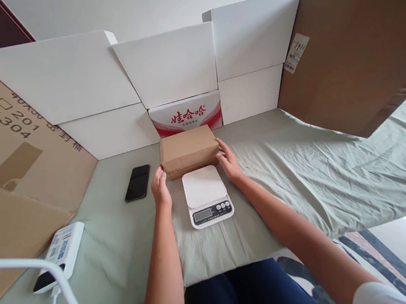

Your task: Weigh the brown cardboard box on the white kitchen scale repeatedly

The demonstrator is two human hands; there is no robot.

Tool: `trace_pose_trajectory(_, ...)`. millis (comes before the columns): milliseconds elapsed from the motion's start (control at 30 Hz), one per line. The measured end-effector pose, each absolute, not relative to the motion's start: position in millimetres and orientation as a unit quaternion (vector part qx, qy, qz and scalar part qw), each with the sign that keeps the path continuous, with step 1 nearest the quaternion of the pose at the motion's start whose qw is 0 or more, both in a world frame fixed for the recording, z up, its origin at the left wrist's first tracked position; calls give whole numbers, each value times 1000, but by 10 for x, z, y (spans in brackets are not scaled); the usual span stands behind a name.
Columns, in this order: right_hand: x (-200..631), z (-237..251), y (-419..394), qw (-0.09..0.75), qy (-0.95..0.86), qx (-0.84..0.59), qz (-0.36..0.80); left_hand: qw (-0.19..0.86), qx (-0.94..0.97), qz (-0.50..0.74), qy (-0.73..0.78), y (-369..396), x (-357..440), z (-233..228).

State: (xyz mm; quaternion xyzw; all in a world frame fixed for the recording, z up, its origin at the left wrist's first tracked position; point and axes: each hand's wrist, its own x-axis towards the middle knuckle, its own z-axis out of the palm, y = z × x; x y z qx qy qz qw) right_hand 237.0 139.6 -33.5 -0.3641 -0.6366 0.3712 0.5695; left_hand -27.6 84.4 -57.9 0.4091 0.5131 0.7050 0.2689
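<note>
A small brown cardboard box (188, 146) lies just behind a white kitchen scale (204, 186) on the green cloth. My left hand (160, 188) presses on the box's left end, its fingers at the front left corner. On the opposite end, my right hand (229, 162) grips the box with thumb in front and fingers along the side. Together the two hands hold it between them. The scale's platform is bare, and its dark display and buttons face me. I cannot make out a reading on the display.
A black phone (137, 183) lies left of the box. Further left are a white power strip (62, 254) and a white cable (64, 286). White boxes (172, 65), a red-and-white carton (186, 114) and large cardboard panels (350, 52) enclose the back and sides.
</note>
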Motion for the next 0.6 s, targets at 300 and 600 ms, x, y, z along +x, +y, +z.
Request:
trace_pose_trajectory(300,2361,-349,1416,567,-645,-355,369,292,383,716,505,824,-216,-516)
trace_pose_trajectory(600,2375,-316,1349,591,-654,-322,344,277,413,731,467,695,-87,-267)
